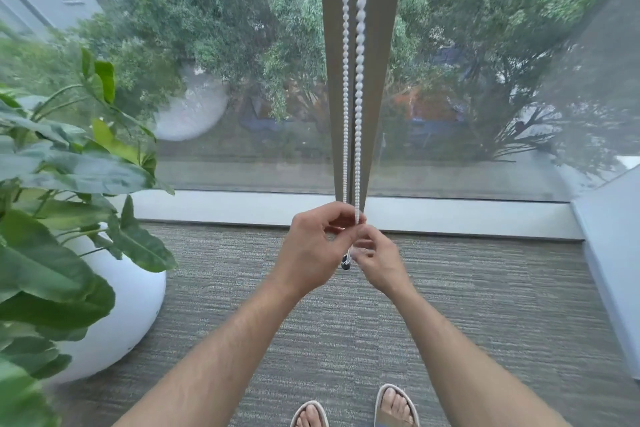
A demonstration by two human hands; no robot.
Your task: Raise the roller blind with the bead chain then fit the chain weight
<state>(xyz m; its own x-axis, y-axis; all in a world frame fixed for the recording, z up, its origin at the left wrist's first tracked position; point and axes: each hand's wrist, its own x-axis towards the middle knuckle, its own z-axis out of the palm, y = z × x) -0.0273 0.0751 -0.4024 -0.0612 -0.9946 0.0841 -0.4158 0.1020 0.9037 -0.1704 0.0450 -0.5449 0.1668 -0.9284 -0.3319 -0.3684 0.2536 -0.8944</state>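
Sandalled feet (353,409) at bottom edge, on grey carpet (485,305).

Far left: leafy plant (52,184) in round white pot (121,315), well apart from work area. No snag hazard from leaves at this position.

Left hand (311,246): grip clenched in a pinch on bead chain (351,97) at lower end of loop, thumb and forefinger curled at sill (242,208) height. Two chain runs rising side by side up brown mullion (377,80) and out of top edge.

Small dark chain weight (345,263): hanging just below pinch, between both hands. Whether clipped fully onto beads: cannot tell.

Right hand (377,260): grip pinching same chain just beside weight, fingers curled close to those of left hand.

Blind fabric: not identifiable; glass unobstructed down to sill.

Probable faults from here:
- Weight dropped to carpet, caused by loose pinch during seating.
- Partial seating, caused by bead misaligned in weight slot; hidden behind fingers.
- Twisted loop, caused by crossing the two runs while handling.
- Unwanted blind travel, caused by downward pull on one run only.
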